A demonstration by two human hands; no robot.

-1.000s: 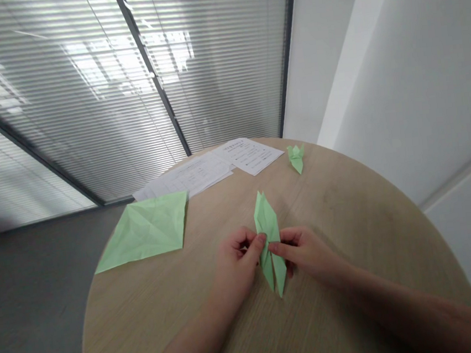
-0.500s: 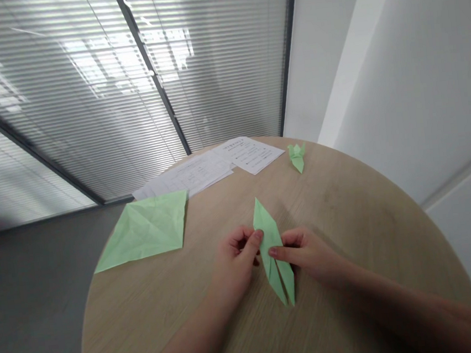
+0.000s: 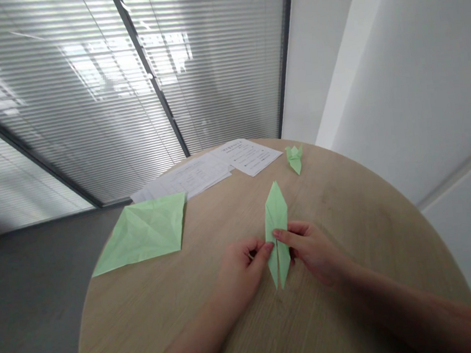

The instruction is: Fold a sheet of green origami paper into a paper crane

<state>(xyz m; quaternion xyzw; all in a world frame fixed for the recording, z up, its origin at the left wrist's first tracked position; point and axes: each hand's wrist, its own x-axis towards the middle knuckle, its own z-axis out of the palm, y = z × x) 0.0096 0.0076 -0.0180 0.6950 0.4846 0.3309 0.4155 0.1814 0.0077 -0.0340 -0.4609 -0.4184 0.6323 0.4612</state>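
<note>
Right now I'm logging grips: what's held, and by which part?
Folded green paper, by both side edges near its middle, in left hand and right hand.

Two hands (image 3: 241,270) (image 3: 315,249), one folded green paper (image 3: 278,208), one green figure (image 3: 295,161), one green sheet (image 3: 149,229), at least two printed pages (image 3: 254,155), one bench (image 3: 359,214)

A pale wood-grain worktop (image 3: 369,230) with a curved edge sits above a dark grey floor (image 3: 27,307), beside slatted blinds (image 3: 234,76) divided by dark frame bars (image 3: 162,100), where bright patches of light (image 3: 103,61) show, while a plain white wall (image 3: 440,96) rises along the right, softly shaded grey.
</note>
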